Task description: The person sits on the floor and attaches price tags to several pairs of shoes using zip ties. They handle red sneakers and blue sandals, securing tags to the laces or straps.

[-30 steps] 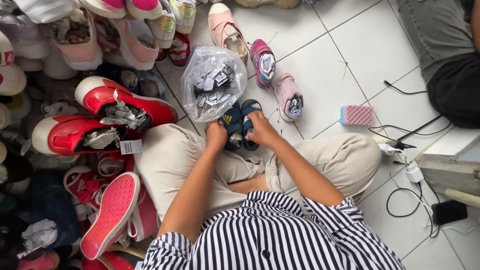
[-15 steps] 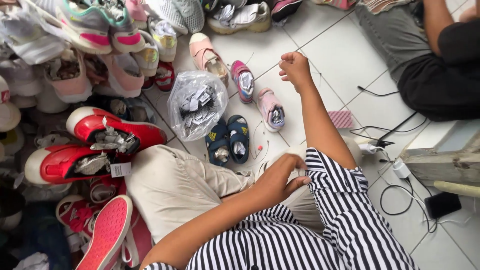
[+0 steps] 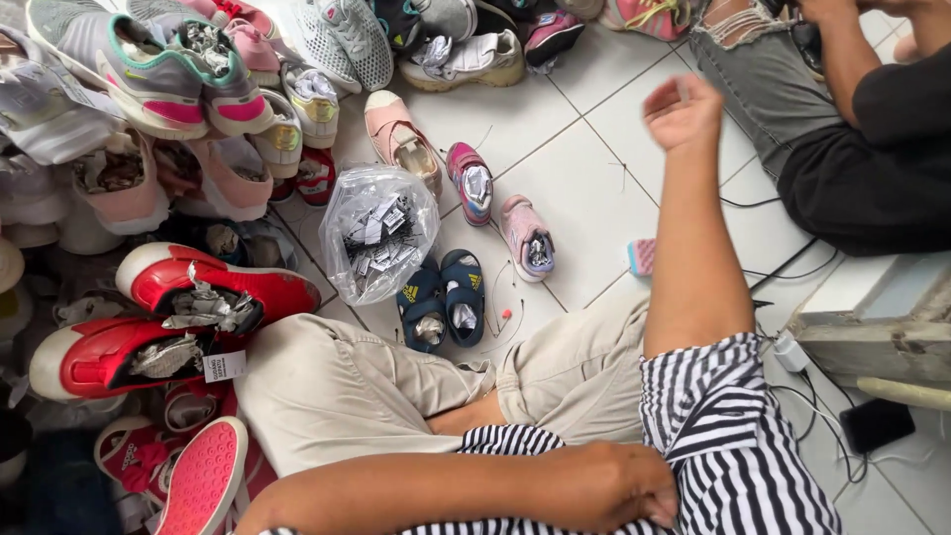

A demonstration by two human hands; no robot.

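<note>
Soft even daylight, slight motion blur

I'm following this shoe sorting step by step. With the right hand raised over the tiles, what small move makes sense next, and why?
Probably lower the right hand to the pink and grey child's shoe below it. That hand is lifted and seems to hold nothing, the navy sandals already sit paired, and the left hand rests at the waist.

— Where's that pair of small sandals?
— On the floor before the knees, just right of the tag-filled bag; two little shoes lie behind them.
</note>
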